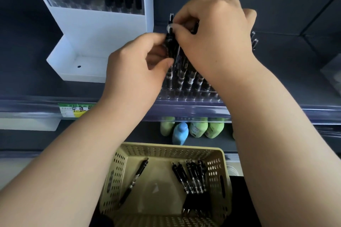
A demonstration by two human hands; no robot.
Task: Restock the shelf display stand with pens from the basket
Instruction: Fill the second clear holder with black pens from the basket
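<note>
Pinching one black pen [170,41], left hand [136,64] grip round barrel, right hand [215,29] grip at top, over clear display stand [184,96]; basket [166,146] near, holding loose pens [193,178].

At your six o'clock, the basket [162,152] is matt perforated plastic; its pens [193,178] are glossy black with shiny metal tips. At eleven o'clock, the white stand [103,29] looks smooth plastic.

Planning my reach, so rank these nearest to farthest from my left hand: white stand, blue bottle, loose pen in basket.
From the left hand:
1. white stand, just left.
2. blue bottle, shelf below.
3. loose pen, down in the basket.
</note>
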